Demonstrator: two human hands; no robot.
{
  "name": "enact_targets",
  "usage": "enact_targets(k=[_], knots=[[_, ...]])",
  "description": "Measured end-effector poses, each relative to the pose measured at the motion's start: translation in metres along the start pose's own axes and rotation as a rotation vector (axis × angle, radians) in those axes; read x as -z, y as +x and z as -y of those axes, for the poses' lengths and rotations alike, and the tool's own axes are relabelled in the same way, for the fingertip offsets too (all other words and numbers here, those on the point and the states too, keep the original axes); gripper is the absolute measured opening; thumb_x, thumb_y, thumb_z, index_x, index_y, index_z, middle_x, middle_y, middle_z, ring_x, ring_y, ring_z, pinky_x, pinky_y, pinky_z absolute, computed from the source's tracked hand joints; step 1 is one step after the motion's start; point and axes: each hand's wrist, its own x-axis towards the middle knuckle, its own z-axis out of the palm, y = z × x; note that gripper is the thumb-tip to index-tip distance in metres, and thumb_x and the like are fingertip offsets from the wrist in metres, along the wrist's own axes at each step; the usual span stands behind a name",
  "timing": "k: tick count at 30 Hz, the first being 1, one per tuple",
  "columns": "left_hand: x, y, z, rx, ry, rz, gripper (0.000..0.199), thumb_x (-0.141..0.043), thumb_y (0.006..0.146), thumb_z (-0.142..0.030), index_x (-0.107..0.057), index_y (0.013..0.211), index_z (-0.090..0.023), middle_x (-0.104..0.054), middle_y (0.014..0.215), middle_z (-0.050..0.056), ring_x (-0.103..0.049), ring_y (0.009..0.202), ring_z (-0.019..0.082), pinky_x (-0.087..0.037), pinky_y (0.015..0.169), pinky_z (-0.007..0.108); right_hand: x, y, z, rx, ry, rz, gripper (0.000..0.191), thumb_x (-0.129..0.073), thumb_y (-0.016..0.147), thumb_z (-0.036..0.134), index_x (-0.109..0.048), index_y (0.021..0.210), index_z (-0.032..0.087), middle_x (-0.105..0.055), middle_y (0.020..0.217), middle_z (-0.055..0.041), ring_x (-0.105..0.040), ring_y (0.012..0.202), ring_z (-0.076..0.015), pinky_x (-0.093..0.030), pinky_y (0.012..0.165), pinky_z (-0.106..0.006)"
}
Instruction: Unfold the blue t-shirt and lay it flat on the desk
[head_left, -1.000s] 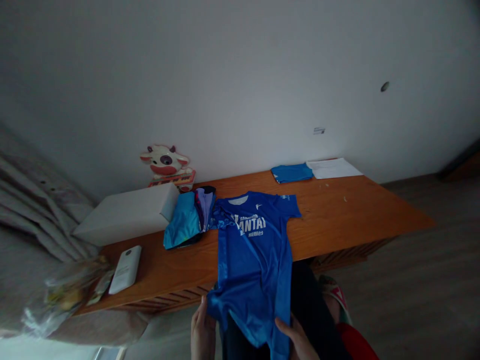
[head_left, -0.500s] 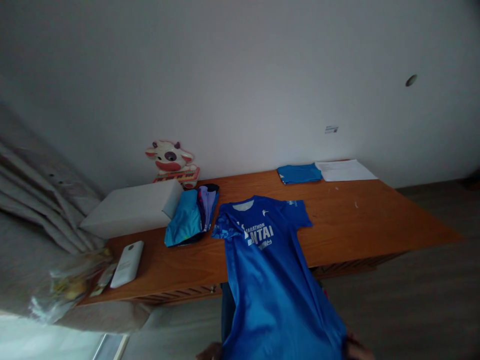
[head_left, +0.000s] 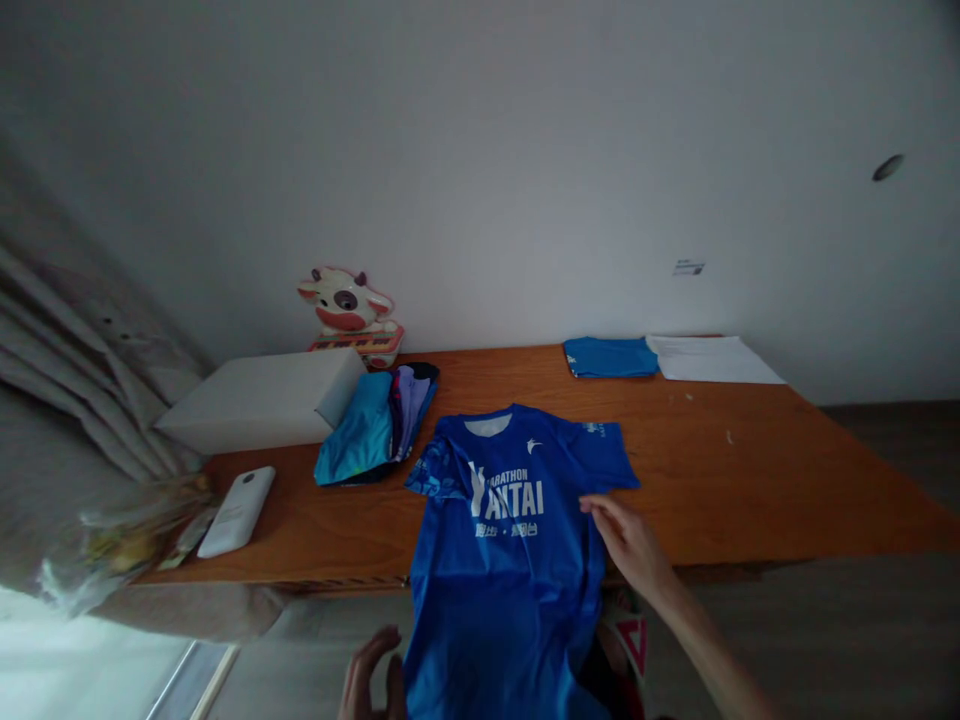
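Hands work a blue shirt that lies chest-up on the wooden table, its hem hanging over the near edge. The left hand, open and flat, touches the hanging hem; the right hand, fingers loosely spread, rests at the shirt's side seam. The thin, slippery fabric likely handles best by its seams. Beyond the shirt lie folded clothes and a white box.

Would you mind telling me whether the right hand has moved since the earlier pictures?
Yes. The right hand has come up from the blue shirt's hanging hem onto the table, beside the sleeve.
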Motion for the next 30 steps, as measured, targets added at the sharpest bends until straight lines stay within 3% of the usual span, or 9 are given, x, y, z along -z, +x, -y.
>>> enact_targets(k=[3, 6, 9, 11, 14, 20, 24, 30], knots=[[-0.060, 0.006, -0.034, -0.226, -0.066, 0.232, 0.017, -0.064, 0.092, -0.040, -0.076, 0.095, -0.029, -0.075, 0.115, 0.010, -0.068, 0.118, 0.034, -0.049, 0.111, 0.053, -0.020, 0.053, -0.005, 0.186, -0.307, 0.029, 0.046, -0.045, 0.104, 0.043, -0.064, 0.143, 0.027, -0.058, 0.155, -0.0096, -0.047, 0.147, -0.0321, -0.033, 0.124, -0.052], [-0.125, 0.017, -0.071, -0.413, -0.051, 0.466, 0.028, -0.049, 0.101, -0.030, -0.076, 0.109, -0.025, -0.073, 0.126, 0.012, -0.062, 0.131, 0.030, -0.047, 0.115, 0.051, -0.054, 0.072, -0.013, 0.224, -0.568, 0.151, 0.057, -0.041, 0.106, 0.042, -0.043, 0.161, 0.029, -0.036, 0.171, -0.0062, -0.025, 0.160, -0.0333, -0.016, 0.129, -0.062], [-0.174, 0.036, -0.087, -0.515, 0.095, 0.553, 0.041, -0.047, 0.101, -0.025, -0.065, 0.137, -0.023, -0.063, 0.147, 0.012, -0.047, 0.149, 0.030, -0.037, 0.124, 0.056, -0.070, 0.073, -0.029, 0.158, -0.709, 0.098, 0.062, -0.037, 0.107, 0.049, -0.034, 0.165, 0.030, -0.029, 0.174, -0.0068, -0.015, 0.162, -0.0394, -0.004, 0.125, -0.074], [-0.191, 0.050, -0.082, -0.503, 0.261, 0.540, 0.052, -0.051, 0.099, -0.026, -0.053, 0.152, -0.023, -0.051, 0.161, 0.013, -0.032, 0.158, 0.034, -0.028, 0.126, 0.064, -0.064, 0.072, -0.043, 0.118, -0.747, 0.005, 0.065, -0.036, 0.106, 0.055, -0.033, 0.166, 0.029, -0.026, 0.175, -0.0076, -0.010, 0.162, -0.0435, 0.003, 0.121, -0.079], [-0.195, 0.070, -0.063, -0.425, 0.476, 0.485, 0.063, -0.054, 0.099, -0.032, -0.040, 0.161, -0.023, -0.038, 0.169, 0.014, -0.017, 0.162, 0.041, -0.019, 0.122, 0.079, -0.037, 0.073, -0.063, 0.120, -0.755, -0.042, 0.068, -0.036, 0.105, 0.060, -0.031, 0.167, 0.031, -0.025, 0.175, -0.0064, -0.011, 0.162, -0.0432, 0.004, 0.121, -0.078], [-0.180, 0.093, -0.046, -0.427, 0.684, 0.364, 0.068, -0.047, 0.104, -0.049, -0.036, 0.164, -0.018, -0.031, 0.172, 0.018, -0.014, 0.161, 0.046, -0.011, 0.120, 0.081, 0.009, 0.090, -0.084, 0.177, -0.789, 0.076, 0.082, -0.042, 0.100, 0.071, -0.025, 0.168, 0.029, -0.025, 0.175, -0.0071, -0.017, 0.162, -0.0380, 0.002, 0.126, -0.069], [-0.175, 0.074, -0.044, -0.482, 0.771, 0.331, 0.071, -0.045, 0.104, -0.053, -0.035, 0.165, -0.019, -0.024, 0.174, 0.019, -0.010, 0.161, 0.047, -0.005, 0.120, 0.081, 0.012, 0.093, -0.084, 0.172, -0.816, 0.079, 0.087, -0.044, 0.097, 0.074, -0.023, 0.169, 0.029, -0.020, 0.176, -0.0057, -0.009, 0.163, -0.0384, 0.002, 0.126, -0.069], [-0.157, 0.034, -0.030, -0.503, 0.745, 0.323, 0.073, -0.049, 0.102, -0.053, -0.037, 0.164, -0.016, -0.024, 0.174, 0.019, -0.004, 0.162, 0.046, -0.005, 0.124, 0.076, 0.020, 0.059, -0.075, 0.222, -0.812, 0.122, 0.091, -0.050, 0.093, 0.076, -0.028, 0.168, 0.030, -0.023, 0.175, -0.0052, -0.010, 0.163, -0.0390, 0.009, 0.127, -0.066]])
